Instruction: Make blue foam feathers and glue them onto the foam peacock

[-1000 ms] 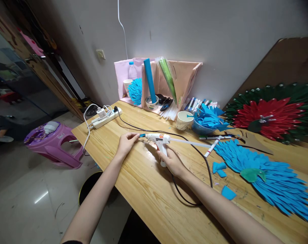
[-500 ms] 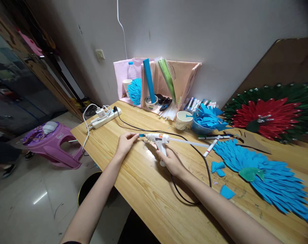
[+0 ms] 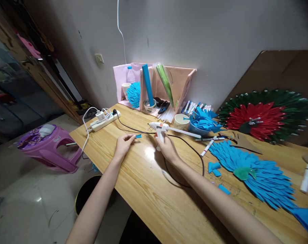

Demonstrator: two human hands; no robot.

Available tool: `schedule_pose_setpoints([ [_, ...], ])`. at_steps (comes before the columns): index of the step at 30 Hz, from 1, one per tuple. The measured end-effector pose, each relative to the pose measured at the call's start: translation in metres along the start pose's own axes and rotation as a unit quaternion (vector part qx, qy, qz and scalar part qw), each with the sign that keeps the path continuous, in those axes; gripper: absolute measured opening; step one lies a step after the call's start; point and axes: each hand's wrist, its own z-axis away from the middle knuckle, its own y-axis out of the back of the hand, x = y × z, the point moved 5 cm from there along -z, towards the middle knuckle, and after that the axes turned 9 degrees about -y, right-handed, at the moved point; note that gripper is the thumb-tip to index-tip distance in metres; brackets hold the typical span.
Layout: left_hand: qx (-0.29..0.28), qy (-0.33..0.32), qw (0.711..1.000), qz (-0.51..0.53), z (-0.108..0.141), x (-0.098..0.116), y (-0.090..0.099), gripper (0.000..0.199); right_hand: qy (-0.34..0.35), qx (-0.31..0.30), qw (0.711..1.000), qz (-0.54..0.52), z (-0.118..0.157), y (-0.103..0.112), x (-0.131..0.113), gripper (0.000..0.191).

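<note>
Over the wooden table (image 3: 144, 183), my left hand (image 3: 124, 145) pinches a small blue piece (image 3: 138, 136) that juts out to the right of its fingertips. My right hand (image 3: 168, 149) is wrapped round the handle of a white glue gun (image 3: 159, 126), whose nozzle points left. A long translucent glue stick (image 3: 185, 132) comes out of the gun's back end. Nozzle and blue piece are apart, the nozzle higher and to the right. Several blue scraps (image 3: 214, 166) lie right of my right forearm.
A white power strip (image 3: 105, 121) sits at the back left, with a black cord (image 3: 133, 128) looping round the gun. A paper cup (image 3: 181, 121), a bowl of blue pieces (image 3: 201, 127) and a layered blue craft (image 3: 265, 173) are behind and right.
The glue gun has lifted away from the blue piece, up and to the right. More of the blue piece shows at my left fingertips. A white marker now shows at the right edge.
</note>
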Motion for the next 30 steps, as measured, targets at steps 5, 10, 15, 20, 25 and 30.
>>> schedule_pose_setpoints([
  [5,0.021,0.013,0.999,0.028,0.0,-0.002,0.004,0.032,-0.018,0.055,0.982,0.181,-0.044,-0.02,-0.01,0.022],
  [10,0.033,0.045,0.998,0.037,0.018,0.002,0.007,0.036,-0.032,0.048,0.967,0.247,-0.056,-0.03,-0.006,0.024],
  [15,-0.048,0.05,0.996,0.053,0.045,0.02,-0.028,0.033,0.005,0.0,0.967,0.256,-0.029,-0.003,-0.001,0.03],
  [20,-0.159,0.036,0.984,0.07,0.054,0.037,-0.092,0.031,0.086,0.009,0.972,0.216,0.045,0.074,0.013,0.018],
  [25,-0.292,0.045,0.954,0.051,0.064,0.041,-0.17,0.031,0.067,0.055,0.978,0.19,0.109,0.145,0.033,0.011],
  [30,-0.388,0.068,0.918,0.037,0.09,0.028,-0.212,0.033,0.05,0.135,0.977,0.158,0.132,0.175,0.05,0.008],
])
